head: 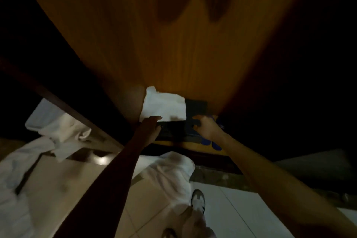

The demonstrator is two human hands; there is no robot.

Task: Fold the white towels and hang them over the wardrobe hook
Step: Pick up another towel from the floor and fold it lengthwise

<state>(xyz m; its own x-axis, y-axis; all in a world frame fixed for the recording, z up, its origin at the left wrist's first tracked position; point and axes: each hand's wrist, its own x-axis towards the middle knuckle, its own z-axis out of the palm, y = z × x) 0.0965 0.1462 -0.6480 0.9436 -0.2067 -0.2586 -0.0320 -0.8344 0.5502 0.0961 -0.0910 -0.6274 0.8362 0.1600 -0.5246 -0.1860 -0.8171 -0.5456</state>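
Against the wardrobe door [173, 44], the folded white towel [164, 106] sits just above both hands. The left hand [151, 124] touches its lower edge with straight fingers. The right hand [202, 126] curls beside it, its grasp too dark to tell. So lightly steadied, the towel may slip and unfold onto the unfolded towels [170, 172] below.

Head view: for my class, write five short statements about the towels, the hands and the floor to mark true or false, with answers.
1. A white towel sits against the wooden panel. True.
2. The left hand is at that towel's lower edge. True.
3. The right hand rests on top of the white towel. False: it is to the right of the towel, not on it.
4. Only one white cloth is in view. False: more white cloth lies at lower left, and another piece lies below the hands.
5. A shoe shows on the tiled floor. True.
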